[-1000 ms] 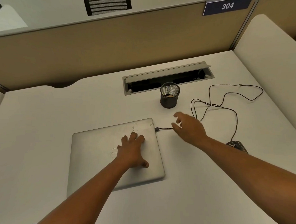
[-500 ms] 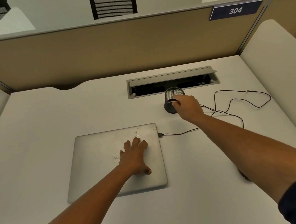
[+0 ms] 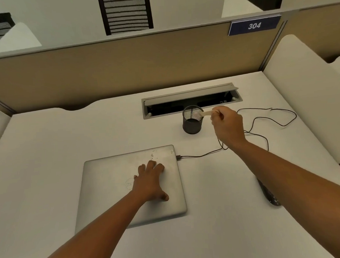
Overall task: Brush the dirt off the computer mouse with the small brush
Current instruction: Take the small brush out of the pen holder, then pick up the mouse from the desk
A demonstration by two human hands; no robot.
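I am looking down at a pale desk (image 3: 50, 152) from above, both of my bare forearms reaching forward across it.

My right hand (image 3: 227, 125) is stretched out toward one o'clock, arm nearly straight, wrist raised off the desk. Its fingers are curled closed around the pale handle of a small brush (image 3: 203, 114). The brush lies almost level, its whitish bristle end pointing left over the open mouth of a black mesh cup (image 3: 192, 121), which stands upright at twelve o'clock.

My left hand (image 3: 150, 182) rests palm down, fingers spread flat and holding nothing, on the lid of a closed silver laptop (image 3: 109, 181) in the middle of the desk, at about eleven o'clock from me.

The dark mouse (image 3: 268, 195) lies on the desk at three o'clock, mostly hidden under my right forearm; only a speckled edge of it shows. It is well apart from the brush. Its thin black cable (image 3: 271, 119) loops loosely over the desk behind my right hand and runs to a plug at the laptop's right edge.

Beyond the cup, a long grey cable hatch (image 3: 191, 100) is set into the desk with its flap raised. A tan partition (image 3: 124, 68) stands behind, carrying a blue sign (image 3: 254, 25) reading 304.
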